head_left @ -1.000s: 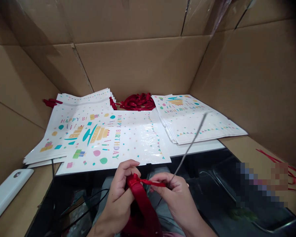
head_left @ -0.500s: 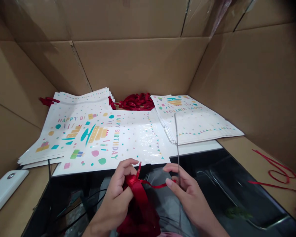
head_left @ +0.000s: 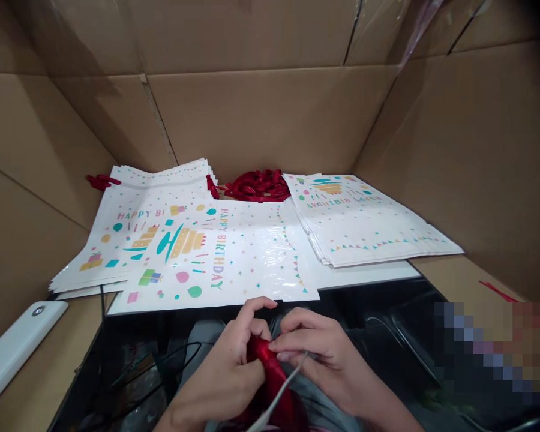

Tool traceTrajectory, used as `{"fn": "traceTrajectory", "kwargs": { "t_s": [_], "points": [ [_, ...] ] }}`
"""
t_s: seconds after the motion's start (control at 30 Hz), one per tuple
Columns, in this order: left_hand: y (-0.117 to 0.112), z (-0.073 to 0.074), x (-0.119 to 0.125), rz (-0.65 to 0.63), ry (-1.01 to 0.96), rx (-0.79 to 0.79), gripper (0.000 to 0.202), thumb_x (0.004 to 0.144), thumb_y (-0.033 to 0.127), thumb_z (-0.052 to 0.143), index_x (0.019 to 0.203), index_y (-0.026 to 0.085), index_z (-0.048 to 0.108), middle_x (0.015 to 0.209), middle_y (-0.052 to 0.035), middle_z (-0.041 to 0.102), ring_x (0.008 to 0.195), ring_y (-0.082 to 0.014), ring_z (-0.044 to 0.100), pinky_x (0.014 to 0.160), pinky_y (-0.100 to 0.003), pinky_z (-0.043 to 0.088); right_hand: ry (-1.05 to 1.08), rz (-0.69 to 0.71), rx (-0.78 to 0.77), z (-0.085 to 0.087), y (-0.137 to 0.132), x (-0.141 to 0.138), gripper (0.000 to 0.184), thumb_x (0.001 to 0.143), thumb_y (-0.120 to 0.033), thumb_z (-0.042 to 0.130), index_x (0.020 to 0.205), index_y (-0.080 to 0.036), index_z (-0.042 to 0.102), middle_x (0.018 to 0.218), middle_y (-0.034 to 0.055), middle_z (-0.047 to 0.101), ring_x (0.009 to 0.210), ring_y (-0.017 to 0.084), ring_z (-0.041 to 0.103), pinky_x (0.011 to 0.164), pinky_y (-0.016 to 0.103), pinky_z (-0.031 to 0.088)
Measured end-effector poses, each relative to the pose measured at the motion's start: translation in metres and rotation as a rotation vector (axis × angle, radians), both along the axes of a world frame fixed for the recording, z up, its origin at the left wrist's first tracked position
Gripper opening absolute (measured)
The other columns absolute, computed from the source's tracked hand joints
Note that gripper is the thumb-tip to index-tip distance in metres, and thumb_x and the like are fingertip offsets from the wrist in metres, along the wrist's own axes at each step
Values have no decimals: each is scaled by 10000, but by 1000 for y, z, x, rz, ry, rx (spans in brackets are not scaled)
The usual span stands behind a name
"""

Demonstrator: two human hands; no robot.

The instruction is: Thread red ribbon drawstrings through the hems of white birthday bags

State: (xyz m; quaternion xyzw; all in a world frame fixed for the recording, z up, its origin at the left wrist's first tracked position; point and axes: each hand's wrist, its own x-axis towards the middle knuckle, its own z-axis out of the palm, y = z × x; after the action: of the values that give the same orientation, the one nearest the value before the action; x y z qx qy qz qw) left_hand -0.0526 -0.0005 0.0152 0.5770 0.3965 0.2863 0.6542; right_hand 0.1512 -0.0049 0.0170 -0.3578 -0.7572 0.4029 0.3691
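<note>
A bundle of red ribbon (head_left: 272,378) sits between both hands at the bottom centre. My left hand (head_left: 227,369) is closed round the bundle's top. My right hand (head_left: 317,354) pinches the ribbon tip against it and also holds a thin metal rod (head_left: 276,396) that slants down to the lower left. Just beyond the hands lies a flat white "Happy Birthday" gift bag (head_left: 216,255) under glossy film.
Stacks of the same printed bags lie at the left (head_left: 135,222) and right (head_left: 364,219), with a heap of red ribbons (head_left: 258,185) between them at the back. A white device (head_left: 15,348) rests at the lower left. Cardboard walls (head_left: 261,114) enclose the space.
The rod, upright in my right hand before, now points down and left. My right hand has closed in on the ribbon bundle, and the loose ribbon strand is no longer stretched out.
</note>
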Motion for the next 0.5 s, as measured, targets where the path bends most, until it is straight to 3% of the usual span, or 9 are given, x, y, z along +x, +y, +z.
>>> {"fn": "traceTrajectory", "kwargs": {
  "t_s": [0.13, 0.27, 0.37, 0.5],
  "points": [
    [6, -7, 1, -47, 92, -29, 669, 747, 115, 604, 1381, 250, 440, 883, 12, 566, 738, -123, 497, 681, -231, 393, -259, 67, 189, 4, 2, 5, 237, 915, -112, 509, 967, -184, 729, 908, 64, 660, 817, 139, 597, 696, 234, 456],
    [10, -10, 7, -100, 158, -55, 662, 753, 128, 569, 1390, 245, 431, 899, 8, 615, 760, -132, 527, 706, -243, 408, -430, 40, 320, 2, 3, 5, 200, 872, -111, 505, 894, -166, 696, 860, 62, 654, 755, 137, 570, 629, 235, 406],
    [12, -7, 11, -181, 188, -25, 615, 761, 139, 557, 1363, 220, 458, 891, 8, 637, 777, -143, 547, 719, -253, 418, -377, 10, 313, -2, 3, 3, 180, 828, -100, 523, 858, -174, 685, 829, 46, 644, 704, 120, 552, 600, 219, 387],
    [11, -3, 13, -303, 238, 143, 465, 786, 141, 540, 1247, 198, 538, 930, -4, 669, 808, -161, 564, 755, -265, 423, -295, 36, 205, -6, -2, 4, 148, 794, -93, 554, 810, -181, 672, 830, 25, 645, 707, 107, 577, 613, 198, 392]
  ]
}}
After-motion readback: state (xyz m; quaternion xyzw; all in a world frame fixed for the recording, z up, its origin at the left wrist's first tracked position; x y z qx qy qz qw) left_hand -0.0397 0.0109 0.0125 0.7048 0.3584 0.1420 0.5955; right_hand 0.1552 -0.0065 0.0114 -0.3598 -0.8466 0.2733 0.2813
